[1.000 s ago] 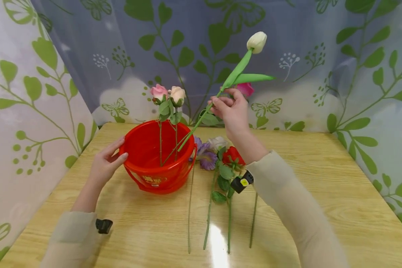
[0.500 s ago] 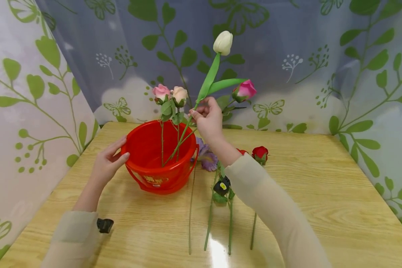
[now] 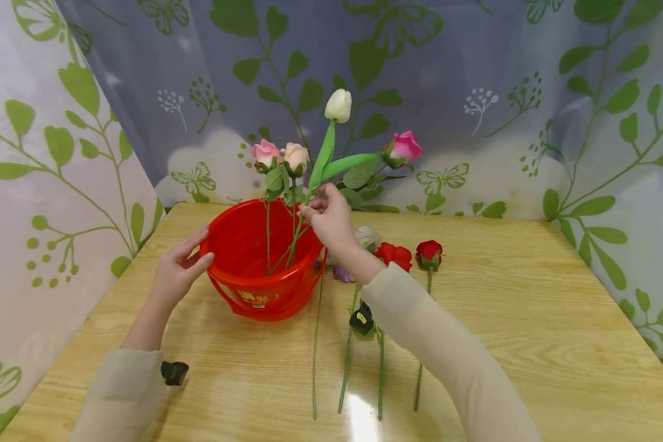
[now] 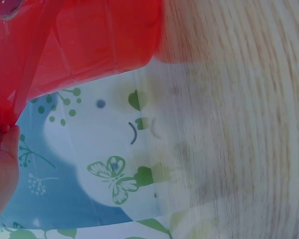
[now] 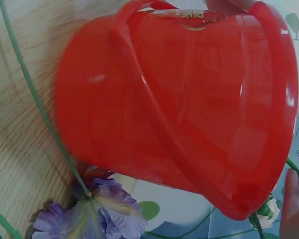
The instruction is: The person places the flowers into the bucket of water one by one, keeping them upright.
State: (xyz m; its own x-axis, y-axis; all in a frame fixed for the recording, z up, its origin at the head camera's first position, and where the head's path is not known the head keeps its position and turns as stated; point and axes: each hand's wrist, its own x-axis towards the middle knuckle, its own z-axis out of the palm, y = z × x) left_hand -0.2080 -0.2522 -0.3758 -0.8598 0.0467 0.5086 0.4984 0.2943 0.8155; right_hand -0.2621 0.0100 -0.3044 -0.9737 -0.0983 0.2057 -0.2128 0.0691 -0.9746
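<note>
White tulip (image 3: 323, 156) in the right hand (image 3: 331, 221): its thumb and fingertips pinch the green stem just below the leaves, the fingers curled in towards the palm. From this grip the stem runs down and to the left, its long axis steep but slanted, bloom high and lower end within the mouth of the red bucket (image 3: 290, 298). Whether that end touches the bottom, I cannot tell. The right hand is the nearer of the 2 to the tulip, close by the right side of the rim, with the bucket's mouth below it and to its left.

Across the opening, the left hand (image 3: 179, 267) rests against the left side of the rim, fingers fairly straight, thumb spread apart from them.

Inside the bucket stand a pink rose (image 3: 266, 153) and a cream rose (image 3: 295, 156), side by side. A magenta rose (image 3: 403, 149) leans out to the right, behind the right hand; its stem seems to cross into the bucket too.

Farther out, 4 stems lie on the wooden table (image 3: 503, 319) right of the bucket, pointing towards the person. Among the blooms there are a purple iris (image 5: 92, 211), a red flower (image 3: 393, 255) and a red rose (image 3: 429, 252).
</note>
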